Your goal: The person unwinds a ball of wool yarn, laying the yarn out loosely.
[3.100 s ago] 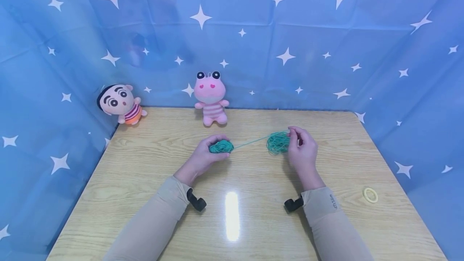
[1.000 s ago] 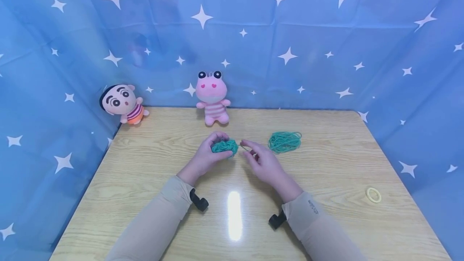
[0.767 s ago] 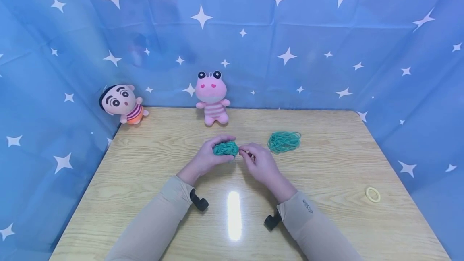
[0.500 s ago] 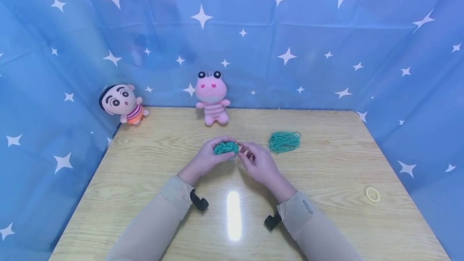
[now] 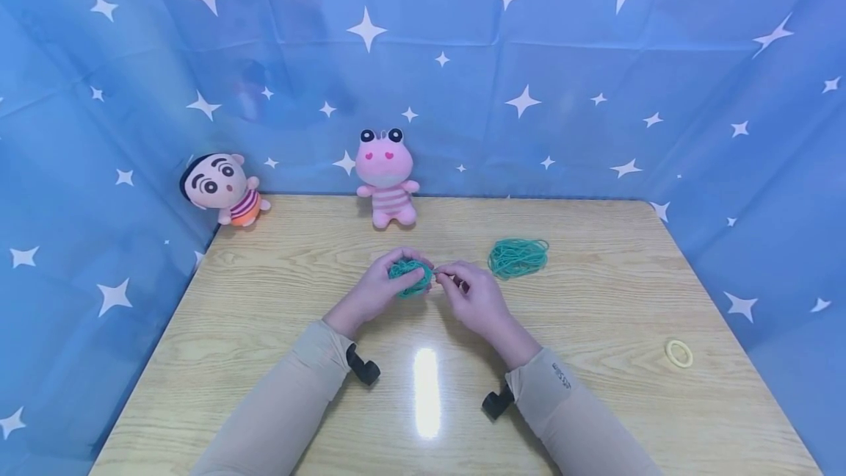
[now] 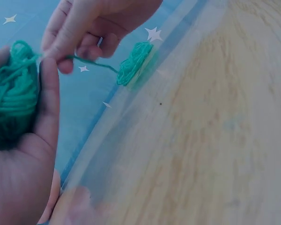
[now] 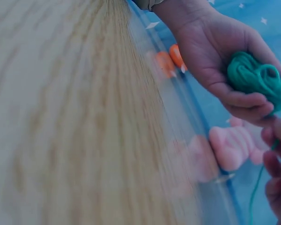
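Observation:
My left hand [image 5: 381, 285] holds a small ball of green yarn [image 5: 408, 279], fingers and thumb curled about it above the table. Close on its right, my right hand [image 5: 477, 298] pinches the strand of yarn [image 6: 94, 62] between thumb and fingertips, right beside the ball. From those fingertips the strand runs on to a loose skein of green yarn [image 5: 518, 258], which lies on the table to the right. In the right wrist view the ball [image 7: 255, 78] rests in the left palm, with a loop of yarn standing out on it.
A pink striped plush toy [image 5: 386, 178] sits at the table's back edge. A black-haired plush doll [image 5: 221, 189] is at the back left corner. On the right lies a pale yellow ring [image 5: 678, 353]. A blue star-printed cloth [image 5: 463, 94] hangs behind the wooden table [image 5: 581, 329].
My right hand has come left from the skein to the ball, leaving the skein on the table. In the last half second the left hand has turned the ball slightly and shifted its thumb.

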Demonstrator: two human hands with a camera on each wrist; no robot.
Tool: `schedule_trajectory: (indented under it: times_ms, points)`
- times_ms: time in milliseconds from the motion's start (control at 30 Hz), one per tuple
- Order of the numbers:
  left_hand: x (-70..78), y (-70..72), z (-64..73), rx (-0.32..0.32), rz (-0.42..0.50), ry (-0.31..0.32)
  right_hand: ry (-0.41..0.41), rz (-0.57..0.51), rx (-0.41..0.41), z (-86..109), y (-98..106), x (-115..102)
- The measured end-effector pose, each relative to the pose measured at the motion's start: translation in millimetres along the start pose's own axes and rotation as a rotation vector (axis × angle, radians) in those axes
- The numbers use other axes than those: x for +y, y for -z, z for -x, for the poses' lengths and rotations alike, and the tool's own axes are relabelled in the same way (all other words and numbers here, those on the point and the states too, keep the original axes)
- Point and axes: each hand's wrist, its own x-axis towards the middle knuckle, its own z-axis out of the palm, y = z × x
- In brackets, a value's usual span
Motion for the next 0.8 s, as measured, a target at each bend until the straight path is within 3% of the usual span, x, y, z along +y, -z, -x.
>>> schedule_trajectory:
  times_ms: [267,500,700,800]
  points:
    - [-3.8,0.6,-5.0,0.033,0.150,0.096,-0.114,-0.180,0.072,0.4,2.5,3.2]
    - [-2.0,0.1,-3.5,-0.012,0.244,0.042,-0.133,-0.211,0.210,-2.5,11.7,9.0]
    - [-2.4,3.3,-3.0,-0.060,0.410,-0.025,-0.155,-0.228,0.320,-4.5,21.0,20.7]
    - [-2.3,5.1,-2.7,-0.076,0.430,-0.037,-0.153,-0.235,0.372,-5.9,26.7,24.7]
